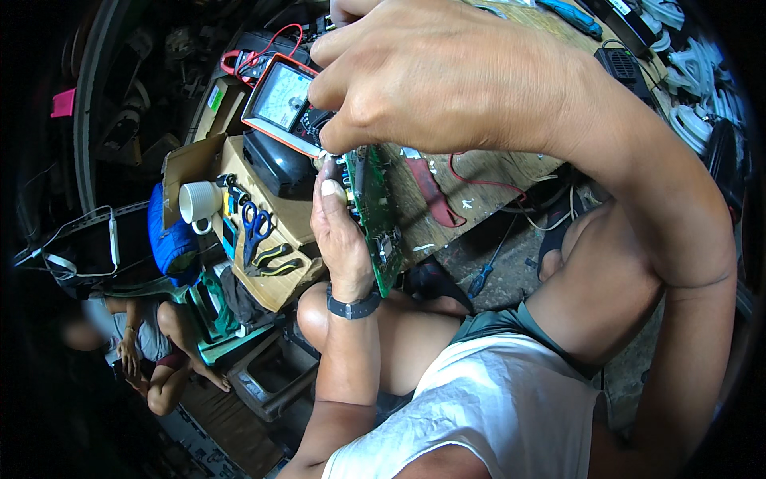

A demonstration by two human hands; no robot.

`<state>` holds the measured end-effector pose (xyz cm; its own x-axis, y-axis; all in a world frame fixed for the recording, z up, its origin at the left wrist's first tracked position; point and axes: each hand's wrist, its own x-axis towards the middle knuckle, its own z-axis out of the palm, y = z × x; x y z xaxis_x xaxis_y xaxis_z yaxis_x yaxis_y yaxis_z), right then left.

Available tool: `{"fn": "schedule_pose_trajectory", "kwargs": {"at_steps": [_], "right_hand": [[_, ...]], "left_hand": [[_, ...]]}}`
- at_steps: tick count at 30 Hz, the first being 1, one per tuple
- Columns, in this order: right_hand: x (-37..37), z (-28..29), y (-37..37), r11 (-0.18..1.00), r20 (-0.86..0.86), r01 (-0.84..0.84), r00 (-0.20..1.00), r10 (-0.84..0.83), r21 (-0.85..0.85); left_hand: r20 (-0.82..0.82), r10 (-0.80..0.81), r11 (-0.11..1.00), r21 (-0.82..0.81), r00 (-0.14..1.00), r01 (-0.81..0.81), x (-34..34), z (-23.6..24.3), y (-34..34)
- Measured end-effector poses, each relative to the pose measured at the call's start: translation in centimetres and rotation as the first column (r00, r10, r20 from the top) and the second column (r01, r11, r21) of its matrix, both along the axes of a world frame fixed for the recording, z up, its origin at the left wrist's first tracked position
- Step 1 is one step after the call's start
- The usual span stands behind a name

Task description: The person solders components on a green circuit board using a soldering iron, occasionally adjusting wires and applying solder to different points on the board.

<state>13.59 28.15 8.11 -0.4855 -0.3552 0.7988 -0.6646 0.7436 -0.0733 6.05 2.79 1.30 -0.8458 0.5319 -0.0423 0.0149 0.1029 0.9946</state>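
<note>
A green circuit board (375,211) stands on edge in my left hand (341,235), whose thumb lies along its component side near the top. My right hand (455,84) reaches across above the board with fingers curled and thumb pressed in close to its upper edge. Whatever those right fingers pinch, if anything, is hidden. Just beyond my hands leans an analog multimeter (281,96) with an orange-red frame, its right side covered by my right fingers. A red lead (479,182) runs over the wooden tabletop (511,164) to the right of the board.
Left of me, a cardboard box (279,289) carries blue-handled scissors (255,223), pliers (277,259) and a white mug (199,201). A red strap-like piece (431,191) lies on the tabletop. A screwdriver (480,279) is on the floor. Another person (148,343) sits at far left.
</note>
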Motion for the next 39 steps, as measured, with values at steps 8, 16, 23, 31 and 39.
{"fn": "schedule_pose_trajectory", "kwargs": {"at_steps": [8, 16, 23, 31, 39], "right_hand": [[0.6, -1.7, -6.4, 0.892, 0.256, 0.142, 0.928, -0.271, 0.428], [5.6, 4.3, -0.1, 0.878, 0.347, 0.348, 0.820, -0.455, 0.328], [3.7, 1.3, -2.0, 0.891, 0.495, 0.346, 0.742, -0.452, 0.294], [2.8, -2.2, -3.7, 0.922, 0.592, 0.368, 0.718, -0.366, 0.123], [2.4, -3.3, -4.5, 0.953, 0.670, 0.297, 0.720, -0.180, -0.064]], "left_hand": [[-0.039, -0.093, 0.995, 0.022, 0.995, 0.094, 0.0, -0.9, -0.1], [0.100, -0.043, 0.996, 0.080, 0.994, 0.035, -2.2, 0.6, -1.6], [0.186, -0.057, 0.992, 0.125, 0.981, 0.034, -2.8, -0.6, -2.2], [0.182, -0.034, 0.990, 0.139, 0.983, 0.008, -2.9, -0.6, -2.4], [0.175, -0.055, 0.988, 0.151, 0.983, 0.029, -2.9, -0.3, -2.3]]}}
